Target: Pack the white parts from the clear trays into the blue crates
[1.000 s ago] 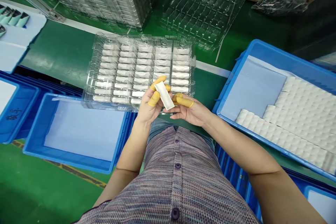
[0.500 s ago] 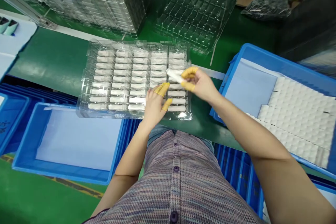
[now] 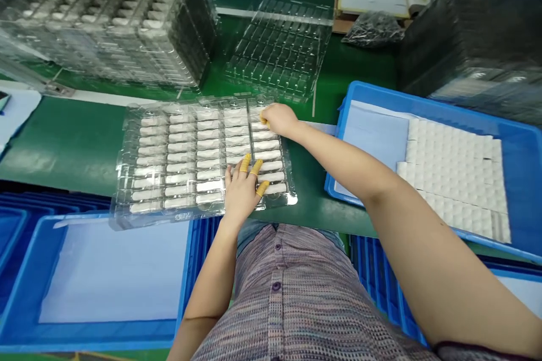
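A clear plastic blister tray [image 3: 122, 180] lies on the bench, its columns filled with white, tube-like pieces [image 3: 147, 194]. My left hand [image 3: 240, 193] rests on the tray's right half, fingers spread, with yellow finger cots on several fingertips. At the far end of the rightmost column is my right hand [image 3: 280, 119], its fingers curled down against the pieces there. Whatever lies within those fingers is hidden by the hand.
On the right, a blue bin [image 3: 353, 90] holds rows of white pieces [image 3: 457, 163]. Stacked filled trays [image 3: 182, 51] stand at the back left, and clear trays [image 3: 279, 48] lie behind the work. Another blue bin [image 3: 29, 276] with a pale liner sits below left.
My right hand has moved from mid-column, where it held a white piece, to the column's far end. My left hand stays on the tray, fingers now spread wider. The camera view has shifted.
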`<state>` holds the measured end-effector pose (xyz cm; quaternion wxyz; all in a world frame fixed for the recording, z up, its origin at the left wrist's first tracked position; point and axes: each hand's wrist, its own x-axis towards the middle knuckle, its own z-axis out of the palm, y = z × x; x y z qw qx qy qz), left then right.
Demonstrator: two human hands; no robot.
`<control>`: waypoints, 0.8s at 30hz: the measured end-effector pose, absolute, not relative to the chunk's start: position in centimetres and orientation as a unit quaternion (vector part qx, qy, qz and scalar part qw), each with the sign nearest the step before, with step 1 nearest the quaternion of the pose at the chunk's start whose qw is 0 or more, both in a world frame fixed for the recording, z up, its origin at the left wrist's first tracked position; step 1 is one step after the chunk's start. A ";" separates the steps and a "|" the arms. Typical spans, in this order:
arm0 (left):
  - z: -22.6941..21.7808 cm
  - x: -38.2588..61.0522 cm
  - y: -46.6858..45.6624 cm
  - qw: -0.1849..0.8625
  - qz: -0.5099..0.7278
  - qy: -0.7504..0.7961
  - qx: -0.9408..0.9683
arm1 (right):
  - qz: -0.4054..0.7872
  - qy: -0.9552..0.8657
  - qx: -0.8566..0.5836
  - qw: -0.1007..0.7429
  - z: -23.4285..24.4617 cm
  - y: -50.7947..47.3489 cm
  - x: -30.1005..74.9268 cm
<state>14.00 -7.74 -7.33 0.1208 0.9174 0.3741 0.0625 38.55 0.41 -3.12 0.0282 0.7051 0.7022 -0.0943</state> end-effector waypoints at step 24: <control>-7.0 13.6 -8.1 0.154 0.053 0.372 0.914 | -0.198 0.644 0.737 -0.056 -6.8 -34.5 52.6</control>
